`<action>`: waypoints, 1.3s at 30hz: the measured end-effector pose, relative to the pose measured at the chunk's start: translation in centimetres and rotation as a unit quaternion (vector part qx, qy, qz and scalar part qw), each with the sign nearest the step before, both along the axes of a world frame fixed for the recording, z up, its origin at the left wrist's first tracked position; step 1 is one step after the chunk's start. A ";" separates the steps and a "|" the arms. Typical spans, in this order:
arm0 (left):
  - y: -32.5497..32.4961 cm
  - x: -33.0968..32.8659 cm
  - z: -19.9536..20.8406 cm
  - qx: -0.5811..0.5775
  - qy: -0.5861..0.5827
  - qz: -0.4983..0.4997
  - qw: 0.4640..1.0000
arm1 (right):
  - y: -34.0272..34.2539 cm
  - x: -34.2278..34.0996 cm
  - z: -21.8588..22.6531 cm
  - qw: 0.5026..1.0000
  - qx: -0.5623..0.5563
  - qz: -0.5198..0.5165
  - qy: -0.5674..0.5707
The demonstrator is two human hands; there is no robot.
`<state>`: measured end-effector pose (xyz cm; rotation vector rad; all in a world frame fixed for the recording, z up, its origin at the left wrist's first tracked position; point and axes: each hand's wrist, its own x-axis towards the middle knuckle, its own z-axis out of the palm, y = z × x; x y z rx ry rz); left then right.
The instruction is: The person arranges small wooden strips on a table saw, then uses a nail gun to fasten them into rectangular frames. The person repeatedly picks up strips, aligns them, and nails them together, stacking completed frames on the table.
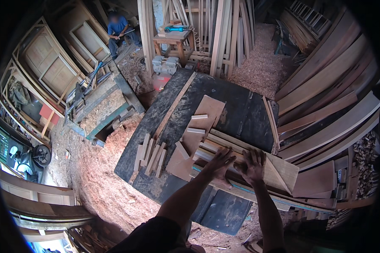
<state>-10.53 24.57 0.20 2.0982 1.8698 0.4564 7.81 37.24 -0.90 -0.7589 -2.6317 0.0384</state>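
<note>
Both hands rest on a row of short wooden strips (pixel 205 151) lying side by side on a plywood board (pixel 280 169) at the near edge of a black worktable. My left hand (pixel 219 163) lies across the strips, its fingers spread and pointing away from me. Close beside it, my right hand (pixel 251 165) presses down with its fingers apart and slightly bent. The palms hide part of the strips. A longer wooden batten (pixel 229 140) runs along the far side of the row. A thin diagonal strip (pixel 278 175) lies right of my right hand.
Several loose strips (pixel 150 157) lie on the black worktable (pixel 173 105) at left. A brown panel (pixel 211 108) carries more small pieces. Long planks (pixel 325 80) lean along the right. A bench (pixel 109 101) stands left amid shavings; a person (pixel 117 29) sits far back.
</note>
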 end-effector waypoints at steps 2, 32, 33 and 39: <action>0.2 0.0 -0.1 0.007 0.000 0.001 1.000 | 0.2 0.0 0.1 1.000 0.001 -0.003 -0.006; 4.1 -1.4 -1.0 0.018 -0.007 -0.003 1.000 | 3.9 -1.3 -0.6 1.000 0.015 0.000 0.016; 4.2 -1.5 -1.0 0.021 -0.019 0.000 1.000 | 4.1 -1.3 -0.6 1.000 0.026 -0.001 0.016; 4.8 -1.6 -0.8 0.027 -0.026 0.015 0.999 | 4.9 -1.7 -0.8 0.999 0.038 -0.006 0.012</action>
